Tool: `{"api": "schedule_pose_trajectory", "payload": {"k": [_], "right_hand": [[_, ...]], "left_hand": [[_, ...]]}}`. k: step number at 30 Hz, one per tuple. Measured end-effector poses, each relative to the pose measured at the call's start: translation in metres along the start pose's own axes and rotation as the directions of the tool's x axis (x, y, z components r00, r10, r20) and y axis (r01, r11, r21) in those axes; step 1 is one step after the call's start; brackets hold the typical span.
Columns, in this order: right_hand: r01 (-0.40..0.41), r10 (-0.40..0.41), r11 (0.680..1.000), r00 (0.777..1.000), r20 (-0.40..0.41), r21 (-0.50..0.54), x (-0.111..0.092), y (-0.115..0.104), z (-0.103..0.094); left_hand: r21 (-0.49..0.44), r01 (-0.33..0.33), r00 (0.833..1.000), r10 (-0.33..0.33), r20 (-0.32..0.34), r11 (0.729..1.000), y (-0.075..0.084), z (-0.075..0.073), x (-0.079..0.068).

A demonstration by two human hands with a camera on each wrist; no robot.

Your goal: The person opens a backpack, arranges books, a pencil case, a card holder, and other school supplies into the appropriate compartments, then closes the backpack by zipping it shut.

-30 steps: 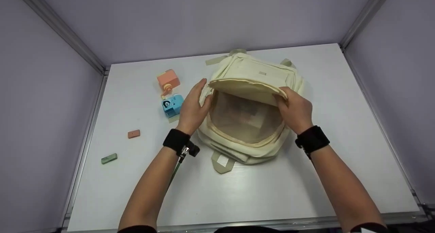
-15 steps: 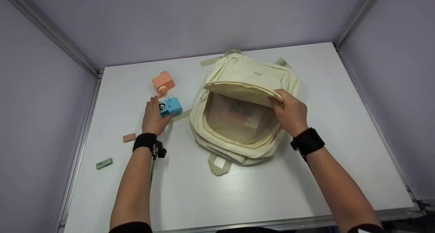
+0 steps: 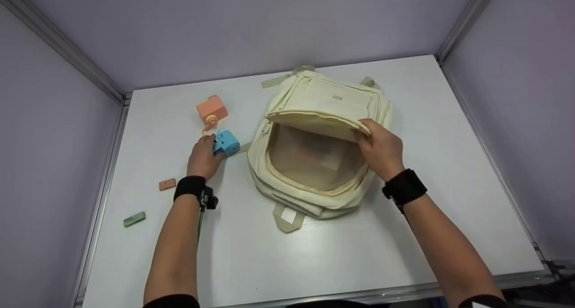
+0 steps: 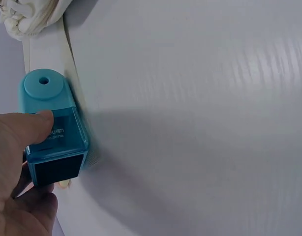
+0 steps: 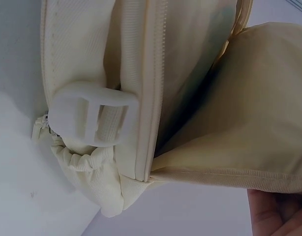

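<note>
My left hand (image 3: 203, 159) grips a blue pencil sharpener (image 3: 227, 143) at the left of the table. In the left wrist view, the thumb lies over the dark see-through bin of the sharpener (image 4: 46, 87), with fingers on its other side and the round pencil hole facing up. A cream backpack (image 3: 328, 90) lies in the middle, its main compartment unzipped. The right hand (image 3: 383, 148) pinches the edge of the backpack's front flap (image 3: 314, 120) and holds it raised. Fingers (image 5: 266, 214) show under the flap's edge in the right wrist view. Something faint and reddish shows inside the bag.
Behind the sharpener stands an orange boxy object (image 3: 213, 108) with a yellow-ringed spout. A small pink block (image 3: 167, 184) and a small green block (image 3: 134, 219) lie at the left. Straps spread around the backpack, one with a loop (image 3: 287, 225) toward the front.
My left hand has left the backpack's edge, moved left to the blue pencil sharpener and taken hold of it, tilting it slightly. The right hand keeps holding the flap up.
</note>
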State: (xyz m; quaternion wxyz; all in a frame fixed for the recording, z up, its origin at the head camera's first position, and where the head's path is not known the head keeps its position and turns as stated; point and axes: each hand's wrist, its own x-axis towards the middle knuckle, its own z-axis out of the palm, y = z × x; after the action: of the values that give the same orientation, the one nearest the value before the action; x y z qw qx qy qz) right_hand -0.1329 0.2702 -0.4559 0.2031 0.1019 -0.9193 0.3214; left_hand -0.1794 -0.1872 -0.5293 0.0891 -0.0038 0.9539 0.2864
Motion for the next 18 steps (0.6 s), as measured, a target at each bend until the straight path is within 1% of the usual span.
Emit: {"api": "schedule_pose_trajectory", "payload": {"k": [2, 4, 7, 10, 12, 15, 18], "right_hand": [[-0.002, 0.002, 1.000, 1.000, -0.003, -0.002, 0.001, 0.000, 0.000], [-0.006, 0.006, 1.000, 1.000, -0.011, -0.003, 0.002, 0.000, 0.000], [-0.015, 0.015, 1.000, 1.000, -0.022, -0.011, 0.002, 0.000, -0.001], [-0.026, 0.025, 1.000, 0.999, -0.023, -0.011, 0.003, 0.000, -0.003], [-0.030, 0.030, 0.999, 0.999, -0.024, -0.009, 0.004, 0.000, -0.005], [-0.034, 0.034, 0.999, 0.999, -0.029, -0.009, 0.005, 0.000, -0.007], [-0.040, 0.040, 0.999, 0.998, -0.040, -0.010, 0.007, 0.001, -0.009]], "left_hand": [[-0.003, 0.006, 1.000, -0.006, -0.012, 1.000, 0.004, -0.001, -0.002], [-0.007, -0.001, 0.999, 0.001, -0.034, 1.000, 0.011, -0.002, -0.005], [-0.020, -0.045, 0.996, 0.043, -0.082, 0.999, 0.028, -0.004, -0.013], [-0.034, -0.117, 0.986, 0.112, -0.125, 0.993, 0.052, -0.005, -0.024], [-0.051, -0.162, 0.979, 0.154, -0.135, 0.985, 0.070, -0.004, -0.032], [-0.066, -0.228, 0.968, 0.219, -0.123, 0.971, 0.099, 0.001, -0.042], [-0.066, -0.290, 0.955, 0.284, -0.092, 0.955, 0.126, 0.011, -0.044]]}}
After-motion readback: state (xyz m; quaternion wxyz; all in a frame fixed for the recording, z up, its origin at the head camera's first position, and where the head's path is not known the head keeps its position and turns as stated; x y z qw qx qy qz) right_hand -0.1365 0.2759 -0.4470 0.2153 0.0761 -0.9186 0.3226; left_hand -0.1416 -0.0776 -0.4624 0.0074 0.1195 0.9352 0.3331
